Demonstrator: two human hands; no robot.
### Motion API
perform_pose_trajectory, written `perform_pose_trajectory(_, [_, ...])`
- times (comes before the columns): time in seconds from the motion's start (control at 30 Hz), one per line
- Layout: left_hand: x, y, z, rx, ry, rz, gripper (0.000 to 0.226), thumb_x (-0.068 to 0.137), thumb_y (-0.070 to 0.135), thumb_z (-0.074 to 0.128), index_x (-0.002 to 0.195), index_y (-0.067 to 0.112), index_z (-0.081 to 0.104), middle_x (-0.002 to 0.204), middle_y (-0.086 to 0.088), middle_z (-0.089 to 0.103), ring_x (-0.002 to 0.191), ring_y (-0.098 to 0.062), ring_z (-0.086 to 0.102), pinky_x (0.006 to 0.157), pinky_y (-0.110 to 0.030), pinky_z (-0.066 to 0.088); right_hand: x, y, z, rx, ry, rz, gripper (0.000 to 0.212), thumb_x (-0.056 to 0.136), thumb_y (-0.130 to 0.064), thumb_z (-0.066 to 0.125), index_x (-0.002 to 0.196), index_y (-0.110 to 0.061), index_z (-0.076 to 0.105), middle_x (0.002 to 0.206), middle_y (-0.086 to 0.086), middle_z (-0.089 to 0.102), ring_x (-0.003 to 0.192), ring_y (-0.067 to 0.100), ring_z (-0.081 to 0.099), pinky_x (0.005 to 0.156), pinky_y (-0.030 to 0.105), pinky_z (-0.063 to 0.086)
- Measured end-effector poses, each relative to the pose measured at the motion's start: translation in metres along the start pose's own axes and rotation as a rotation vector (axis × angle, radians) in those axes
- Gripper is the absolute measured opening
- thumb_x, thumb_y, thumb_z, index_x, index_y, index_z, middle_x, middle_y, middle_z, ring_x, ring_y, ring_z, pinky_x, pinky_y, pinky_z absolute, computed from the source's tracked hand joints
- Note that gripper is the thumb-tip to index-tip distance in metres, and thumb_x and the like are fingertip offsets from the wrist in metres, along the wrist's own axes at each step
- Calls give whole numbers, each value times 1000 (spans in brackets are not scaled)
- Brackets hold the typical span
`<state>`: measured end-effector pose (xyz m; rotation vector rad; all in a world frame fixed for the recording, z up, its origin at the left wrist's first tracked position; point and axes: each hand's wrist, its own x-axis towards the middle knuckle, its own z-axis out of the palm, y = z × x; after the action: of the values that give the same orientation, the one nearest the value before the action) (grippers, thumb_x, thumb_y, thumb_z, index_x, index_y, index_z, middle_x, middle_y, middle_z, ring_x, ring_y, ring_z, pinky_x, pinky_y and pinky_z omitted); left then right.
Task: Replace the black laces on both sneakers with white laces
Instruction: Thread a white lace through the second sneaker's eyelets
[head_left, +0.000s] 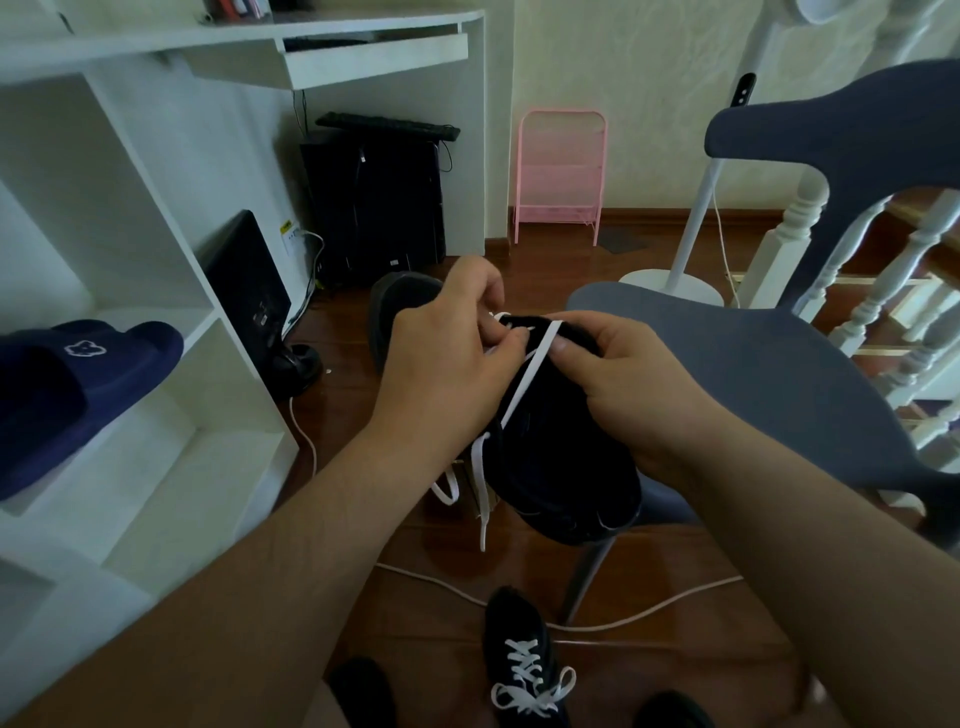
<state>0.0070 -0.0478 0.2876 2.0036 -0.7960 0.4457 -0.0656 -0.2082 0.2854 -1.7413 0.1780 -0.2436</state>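
A black sneaker rests on the front edge of a blue-grey chair seat, toe towards me. A white lace runs across its top; loose ends hang down at its left side. My left hand pinches the lace near the sneaker's far end. My right hand grips the sneaker's right side with the thumb on the lace. A second black sneaker with white laces threaded and tied stands on the floor below.
A white shelf unit at left holds a navy slipper. White cables cross the wooden floor. A black computer tower stands under the desk, with a pink rack and a white baluster railing behind the chair.
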Motion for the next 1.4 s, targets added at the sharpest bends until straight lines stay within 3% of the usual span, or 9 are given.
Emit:
perform_pose_trajectory(0.27, [-3, 3, 2, 84, -90, 49, 41, 91, 11, 76, 111, 33, 47, 62, 9, 60, 72, -2, 65, 72, -15, 53, -4, -5, -2, 52, -90, 44, 24, 107, -16, 54, 114, -22, 76, 101, 2, 79, 95, 17, 77, 83, 33, 63])
perform_pose_trajectory(0.53, [1, 2, -1, 115, -60, 31, 48, 90, 11, 77, 118, 34, 45, 65, 10, 62, 80, 4, 65, 74, -8, 50, -1, 3, 2, -599, 76, -258, 27, 104, -32, 56, 127, -40, 68, 115, -23, 69, 108, -3, 60, 85, 10, 43])
perform_pose_trajectory(0.73, [1, 3, -1, 36, -106, -77, 37, 95, 33, 78, 114, 40, 47, 79, 16, 71, 89, 15, 62, 66, 0, 44, 1, 9, -5, -530, 65, -195, 24, 104, -37, 56, 123, -40, 69, 106, -24, 69, 100, -4, 63, 79, 15, 46])
perform_pose_trajectory(0.9, [0, -3, 1, 78, -170, -111, 28, 107, 26, 58, 129, 38, 46, 103, 10, 75, 90, -4, 69, 72, -21, 56, 5, 14, -3, -335, 181, -101, 21, 104, -30, 57, 114, -35, 75, 94, -18, 73, 91, -4, 67, 72, 15, 49])
perform_pose_trajectory(0.97, [3, -6, -3, 18, -107, -131, 22, 108, 25, 56, 124, 39, 49, 109, 13, 74, 96, -1, 68, 73, -12, 51, 6, 13, -4, -169, 221, -36, 21, 105, -27, 57, 109, -32, 77, 94, -13, 76, 89, 0, 71, 74, 19, 57])
perform_pose_trajectory(1.07, [6, -12, -9, 56, -20, -93, 5, 106, 37, 58, 104, 38, 54, 92, 16, 66, 80, 4, 62, 62, -10, 45, 6, 13, -4, 47, 284, 34, 23, 107, -24, 55, 107, -26, 78, 96, -7, 79, 90, 7, 75, 82, 32, 64])
perform_pose_trajectory(1.2, [2, -25, -10, 56, -161, -228, 50, 93, 81, 41, 83, 35, 59, 72, 9, 60, 66, -8, 57, 59, -31, 40, 9, 12, -5, 173, 399, 13, 25, 108, -24, 52, 112, -24, 77, 103, -4, 78, 100, 12, 74, 89, 38, 62])
perform_pose_trajectory(1.3, [-3, -25, -9, -52, -305, -316, 65, 73, 104, 37, 94, 45, 54, 85, 11, 67, 75, -2, 64, 64, -27, 45, 9, 13, -2, 220, 449, -30, 25, 107, -24, 52, 113, -26, 77, 106, -5, 78, 103, 12, 74, 91, 38, 61])
perform_pose_trajectory(1.4, [-4, -29, -5, 60, -360, -314, 56, 68, 93, 61, 101, 53, 41, 95, 19, 64, 80, 3, 65, 60, -19, 46, 6, 15, 5, 264, 428, -71, 25, 106, -23, 53, 112, -28, 77, 106, -6, 78, 103, 10, 74, 87, 35, 62])
